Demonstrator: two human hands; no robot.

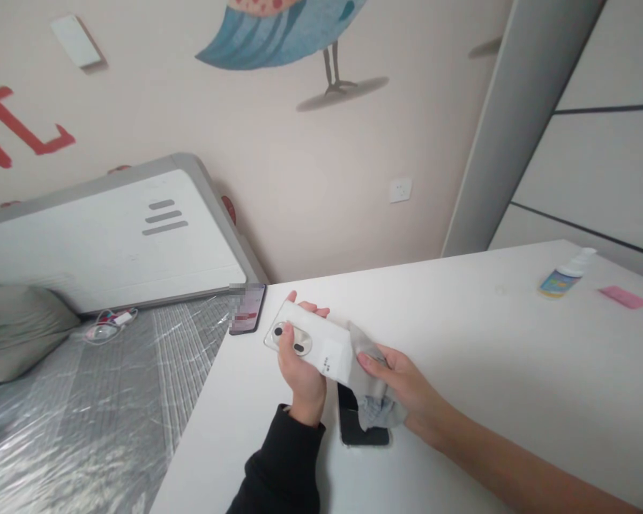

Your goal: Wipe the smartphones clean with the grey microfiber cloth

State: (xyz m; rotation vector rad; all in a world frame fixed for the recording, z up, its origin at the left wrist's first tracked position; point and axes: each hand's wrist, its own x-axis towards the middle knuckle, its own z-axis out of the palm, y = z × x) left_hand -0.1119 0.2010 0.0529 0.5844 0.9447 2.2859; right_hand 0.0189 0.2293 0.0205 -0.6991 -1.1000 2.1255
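Note:
My left hand [300,375], in a black sleeve, is shut around a white smartphone [321,343] with a round camera module on its back. My right hand [401,378] pinches a crumpled grey cloth [378,403] against the phone's end. Under the cloth and hands, a black smartphone [354,421] lies flat on the white table [461,335], partly hidden. Beyond my left hand, a third phone [248,308] with a lit, blurred screen lies at the table's edge.
A small spray bottle [565,275] and a pink card [624,296] lie at the table's far end. Past the table's left edge is a plastic-covered mattress [96,400] with a grey pillow [16,332] and a tangled cable [110,327].

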